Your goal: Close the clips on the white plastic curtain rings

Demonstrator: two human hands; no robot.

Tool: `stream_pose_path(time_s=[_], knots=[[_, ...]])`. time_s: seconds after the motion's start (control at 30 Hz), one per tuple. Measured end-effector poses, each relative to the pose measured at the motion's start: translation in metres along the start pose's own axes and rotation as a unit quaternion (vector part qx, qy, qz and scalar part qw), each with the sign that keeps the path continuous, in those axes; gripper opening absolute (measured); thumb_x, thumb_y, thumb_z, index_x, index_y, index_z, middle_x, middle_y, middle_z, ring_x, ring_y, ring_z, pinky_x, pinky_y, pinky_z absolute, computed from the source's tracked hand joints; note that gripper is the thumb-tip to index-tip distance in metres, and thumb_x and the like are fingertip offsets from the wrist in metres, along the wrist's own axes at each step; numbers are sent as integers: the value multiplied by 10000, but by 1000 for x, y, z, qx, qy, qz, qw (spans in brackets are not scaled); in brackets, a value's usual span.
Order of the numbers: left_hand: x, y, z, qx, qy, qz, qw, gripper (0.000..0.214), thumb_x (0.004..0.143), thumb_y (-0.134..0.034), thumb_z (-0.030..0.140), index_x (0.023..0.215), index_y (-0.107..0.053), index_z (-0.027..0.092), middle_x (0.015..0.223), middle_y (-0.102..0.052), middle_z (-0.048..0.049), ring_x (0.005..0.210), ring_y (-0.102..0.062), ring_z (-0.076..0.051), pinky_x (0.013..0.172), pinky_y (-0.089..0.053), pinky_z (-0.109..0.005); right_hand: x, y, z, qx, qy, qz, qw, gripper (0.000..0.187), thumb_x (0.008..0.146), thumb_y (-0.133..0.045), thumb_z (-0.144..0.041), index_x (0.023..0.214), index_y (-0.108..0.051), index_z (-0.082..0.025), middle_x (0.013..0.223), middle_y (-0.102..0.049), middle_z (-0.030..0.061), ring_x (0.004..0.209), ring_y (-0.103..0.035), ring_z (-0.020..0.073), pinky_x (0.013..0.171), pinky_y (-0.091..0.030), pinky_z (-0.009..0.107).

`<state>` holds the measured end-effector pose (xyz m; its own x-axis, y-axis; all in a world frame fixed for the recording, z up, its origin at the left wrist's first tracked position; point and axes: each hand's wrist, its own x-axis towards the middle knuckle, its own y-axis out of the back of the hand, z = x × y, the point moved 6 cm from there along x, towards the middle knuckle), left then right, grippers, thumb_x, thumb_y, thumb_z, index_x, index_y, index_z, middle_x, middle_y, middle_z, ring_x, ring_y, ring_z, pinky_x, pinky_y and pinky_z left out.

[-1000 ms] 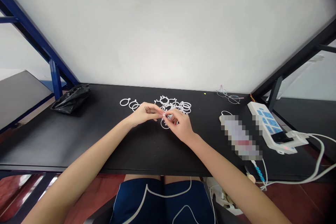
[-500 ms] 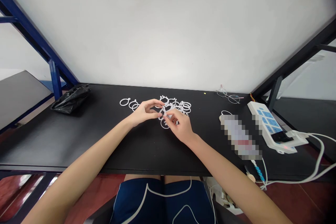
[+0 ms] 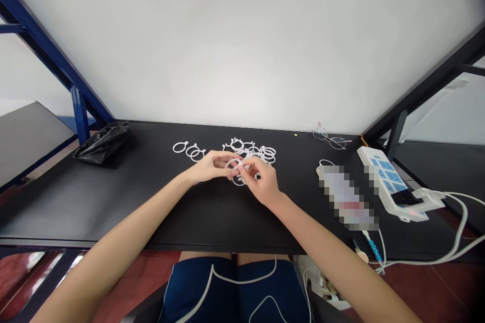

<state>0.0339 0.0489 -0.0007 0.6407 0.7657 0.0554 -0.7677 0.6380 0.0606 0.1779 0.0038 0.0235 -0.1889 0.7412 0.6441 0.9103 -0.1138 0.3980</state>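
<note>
Pinching white ring (image 3: 232,160) in right hand (image 3: 262,177), curling part-open left hand (image 3: 206,167) round it — can't tell if gripping. Held beside ring pile (image 3: 267,152), nearer bench (image 3: 227,222) back edge than front.

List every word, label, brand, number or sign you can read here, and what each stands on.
No text can be read.
Phone screen: pixelated, nothing legible.
Power strip: any markings are too small to read.
White rings: too small to tell if they bear any.

Left hand (image 3: 212,166), right hand (image 3: 261,176) — curled, close together.
</note>
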Motion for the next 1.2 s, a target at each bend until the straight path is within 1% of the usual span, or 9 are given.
stream_pose_path(time_s=[0.1, 0.2, 0.3, 0.4, 0.57, 0.77, 0.93, 1.07, 1.2], knots=[[-1, 3, 4, 33, -8, 23, 999, 377, 750, -761, 312, 1075, -660, 151, 748, -634, 3, 566, -571, -83, 585, -494, -228, 1, 1, 0, -12, -3, -2, 1000, 73, 895, -579, -267, 855, -606, -212, 700, -634, -9, 527, -563, 100, 504, -462, 223], [-2, 5, 6, 58, -9, 38, 998, 345, 748, -756, 331, 1024, -669, 142, 605, -535, 49, 514, -505, -69, 537, -435, -209, 1, 1, -1, -20, 9, 1, 1000, 74, 892, -577, -260, 844, -600, -208, 698, -637, -10, 514, -557, 92, 492, -453, 214], [-2, 5, 7, 64, -4, 43, 997, 333, 738, -759, 344, 984, -667, 138, 564, -453, 73, 507, -478, -66, 527, -412, -205, 1, 0, -3, -22, 21, 2, 1000, 79, 889, -581, -253, 829, -589, -202, 676, -625, -20, 486, -542, 81, 476, -439, 205], [-2, 6, 5, 65, 3, 45, 997, 336, 735, -759, 348, 976, -656, 137, 560, -414, 84, 504, -469, -63, 536, -412, -207, 1, -1, -3, -22, 20, -2, 1000, 85, 889, -582, -254, 823, -588, -201, 665, -616, -24, 477, -532, 77, 474, -436, 203], [-1, 7, 1, 70, 13, 52, 996, 323, 749, -743, 367, 955, -642, 138, 566, -419, 81, 515, -487, -67, 554, -433, -211, 1, -2, -1, -21, 12, -13, 1000, 79, 882, -588, -250, 819, -591, -202, 646, -602, -28, 472, -521, 82, 478, -436, 210], [0, 4, 2, 48, 7, 52, 997, 293, 750, -740, 367, 892, -635, 134, 556, -391, 86, 509, -465, -58, 558, -465, -205, -1, -6, 2, -24, -3, -29, 999, 70, 876, -597, -242, 818, -599, -202, 631, -590, -33, 475, -519, 82, 490, -435, 210], [0, 2, 2, 59, 10, 53, 997, 277, 769, -725, 368, 857, -598, 138, 562, -445, 75, 520, -503, -68, 561, -460, -205, -3, -8, 3, -28, -5, -37, 999, 105, 886, -589, -261, 798, -596, -202, 633, -592, -29, 479, -516, 83, 496, -433, 211], [0, -4, 3, 56, 5, 38, 998, 286, 775, -718, 374, 812, -547, 147, 604, -527, 46, 534, -521, -82, 548, -455, -212, -5, -11, 3, -33, -3, -53, 998, 101, 887, -584, -257, 803, -598, -203, 636, -593, -26, 503, -529, 90, 515, -440, 212], [0, -7, 6, 62, 5, 31, 998, 286, 785, -705, 385, 814, -554, 144, 616, -548, 32, 541, -524, -88, 552, -459, -220, -6, -12, 3, -31, -6, -55, 998, 128, 900, -571, -275, 799, -595, -200, 636, -584, -21, 506, -526, 91, 515, -441, 213]])
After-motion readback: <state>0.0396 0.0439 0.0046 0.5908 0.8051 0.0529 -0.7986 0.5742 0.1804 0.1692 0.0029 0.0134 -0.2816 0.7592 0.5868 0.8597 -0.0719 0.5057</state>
